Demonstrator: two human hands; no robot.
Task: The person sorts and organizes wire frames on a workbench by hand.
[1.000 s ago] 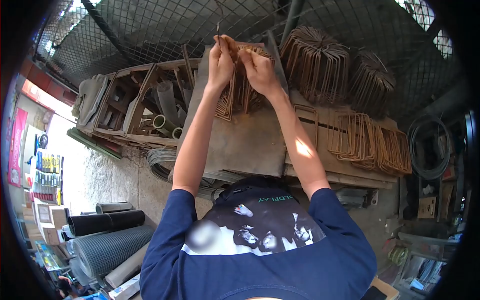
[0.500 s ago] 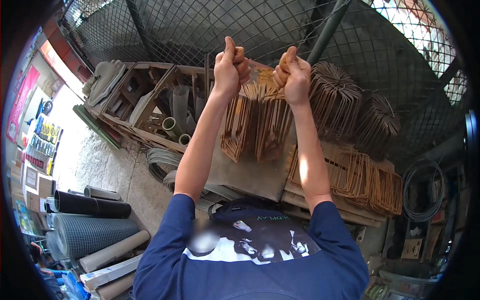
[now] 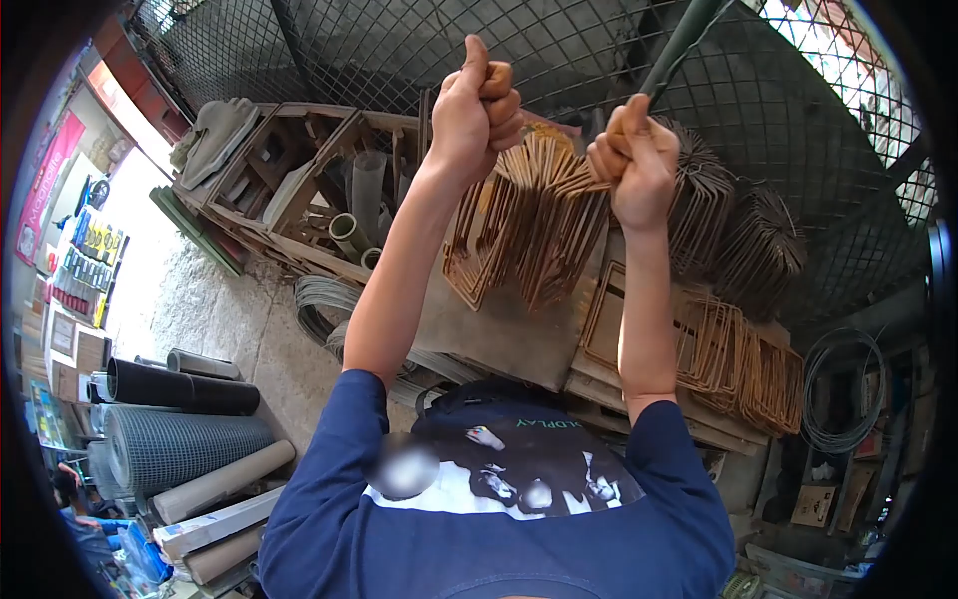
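Both arms reach forward over a bundle of rusty bent-steel stirrups [image 3: 534,220], which fans out at its top. My left hand [image 3: 477,110] is a fist with the thumb up, above the bundle's left side. My right hand [image 3: 639,165] is closed too, thumb on top, close to the bundle's upper right edge. Anything inside either fist is hidden or too thin to see. Two darker stirrup bundles, a nearer one [image 3: 699,200] and a farther one [image 3: 758,240], stand to the right of my right hand.
A wire mesh fence [image 3: 419,50] rises behind the work surface. More rusty stirrups [image 3: 718,359] lie at right, with a wire coil [image 3: 844,389] hanging beyond. Coiled wire [image 3: 324,299] sits near my left forearm. Mesh rolls [image 3: 185,444] lie at left; a wooden frame [image 3: 299,190] stands behind.
My hands have moved farther apart. The right hand has shifted rightward and the left slightly up. Both stay closed, and more of the stirrup bundle's top shows between them.
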